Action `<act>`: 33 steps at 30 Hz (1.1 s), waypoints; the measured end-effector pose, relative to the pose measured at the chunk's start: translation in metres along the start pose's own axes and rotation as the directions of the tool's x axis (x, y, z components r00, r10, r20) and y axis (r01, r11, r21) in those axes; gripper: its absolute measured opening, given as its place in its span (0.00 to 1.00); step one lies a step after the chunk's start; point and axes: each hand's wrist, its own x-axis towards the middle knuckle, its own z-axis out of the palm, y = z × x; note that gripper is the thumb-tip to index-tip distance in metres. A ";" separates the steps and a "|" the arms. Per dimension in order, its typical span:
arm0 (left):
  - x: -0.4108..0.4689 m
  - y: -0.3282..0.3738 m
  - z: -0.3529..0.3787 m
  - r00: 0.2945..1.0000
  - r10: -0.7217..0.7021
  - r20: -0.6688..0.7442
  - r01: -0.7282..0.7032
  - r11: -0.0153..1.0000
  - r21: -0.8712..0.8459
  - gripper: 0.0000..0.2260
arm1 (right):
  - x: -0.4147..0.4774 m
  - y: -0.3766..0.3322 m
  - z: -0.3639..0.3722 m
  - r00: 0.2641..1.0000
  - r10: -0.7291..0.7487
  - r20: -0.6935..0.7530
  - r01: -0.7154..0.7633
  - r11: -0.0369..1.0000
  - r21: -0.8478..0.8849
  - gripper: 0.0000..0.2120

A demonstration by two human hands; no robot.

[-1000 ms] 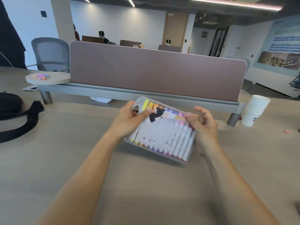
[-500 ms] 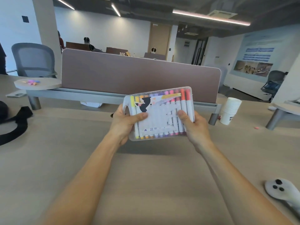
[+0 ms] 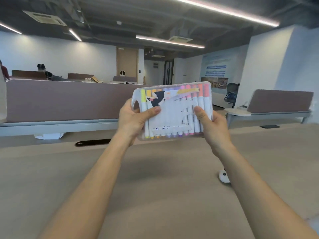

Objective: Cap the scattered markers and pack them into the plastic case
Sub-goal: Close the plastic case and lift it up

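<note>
both forearms reach forward over the desk (image 3: 155, 195), lifting the plastic case (image 3: 172, 110) upright in the air above its far edge. the left hand (image 3: 133, 120) grips the case's left end, thumb pressed flat across the front. the right hand (image 3: 213, 125) grips the right end likewise, fingers curled behind. capped markers (image 3: 201, 109) stand in a row inside.

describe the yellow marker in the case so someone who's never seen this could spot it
Over the wooden desk, the left hand and right hand hold up a clear plastic case with a row of white-barrelled markers standing inside. The yellow marker is the leftmost in that row, right beside the case's handle cut-out; its cap is lemon yellow, while the next caps are orange.
</note>
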 end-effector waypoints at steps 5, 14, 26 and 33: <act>-0.007 -0.019 0.080 0.984 -0.049 0.170 0.056 0.998 -0.036 0.16 | -0.015 -0.018 -0.086 0.989 0.064 -0.130 -0.063 0.998 0.015 0.13; -0.023 -0.053 0.205 0.916 -0.078 0.393 0.106 0.993 -0.050 0.18 | -0.041 -0.023 -0.212 0.930 0.065 -0.361 -0.114 0.987 -0.115 0.12; -0.076 -0.082 0.363 0.782 -0.085 0.618 0.269 0.940 -0.211 0.18 | -0.094 -0.069 -0.333 0.727 -0.183 -0.662 -0.165 0.889 -0.427 0.11; -0.114 -0.096 0.430 0.681 -0.091 0.727 0.374 0.896 -0.238 0.14 | -0.127 -0.092 -0.379 0.637 -0.225 -0.737 -0.275 0.827 -0.490 0.10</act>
